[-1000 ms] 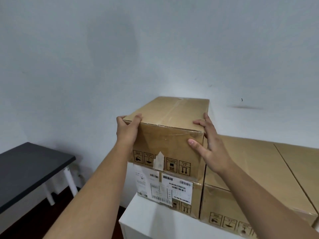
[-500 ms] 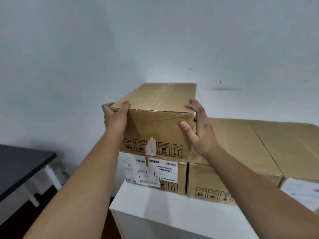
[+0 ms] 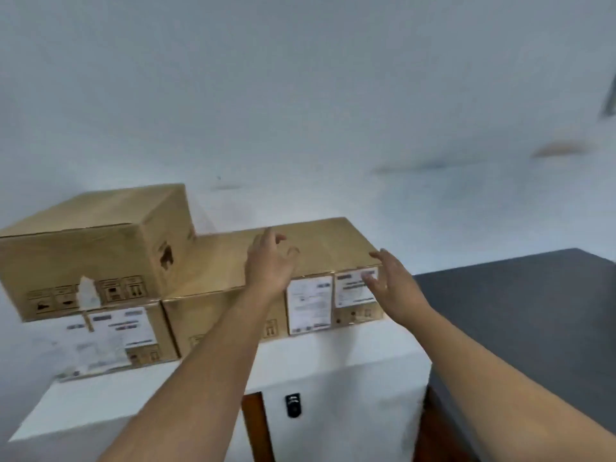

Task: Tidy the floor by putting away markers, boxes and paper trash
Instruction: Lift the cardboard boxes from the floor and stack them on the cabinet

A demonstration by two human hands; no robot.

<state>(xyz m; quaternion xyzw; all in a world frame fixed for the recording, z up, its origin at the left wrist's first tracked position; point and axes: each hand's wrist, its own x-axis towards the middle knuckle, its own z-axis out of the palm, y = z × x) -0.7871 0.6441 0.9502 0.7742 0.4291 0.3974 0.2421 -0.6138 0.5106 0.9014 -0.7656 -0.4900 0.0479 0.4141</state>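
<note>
A brown cardboard box (image 3: 90,248) sits at the left on top of another box (image 3: 116,331) that carries white labels. To their right a row of lower cardboard boxes (image 3: 320,241) stands on a white cabinet (image 3: 200,378). My left hand (image 3: 268,258) hovers with spread fingers over the middle of the lower boxes and holds nothing. My right hand (image 3: 390,285) is spread in front of the labelled right end of that row, also with nothing in it. The frame is blurred by motion.
A dark grey tabletop (image 3: 520,315) adjoins the white cabinet on the right. Brown wooden parts (image 3: 256,425) and a small black fitting (image 3: 293,405) show below the cabinet top. The pale wall stands close behind the boxes.
Both hands have let go of the top box, which now rests on the stack at the left. The view and both hands have swung to the right, toward the lower boxes.
</note>
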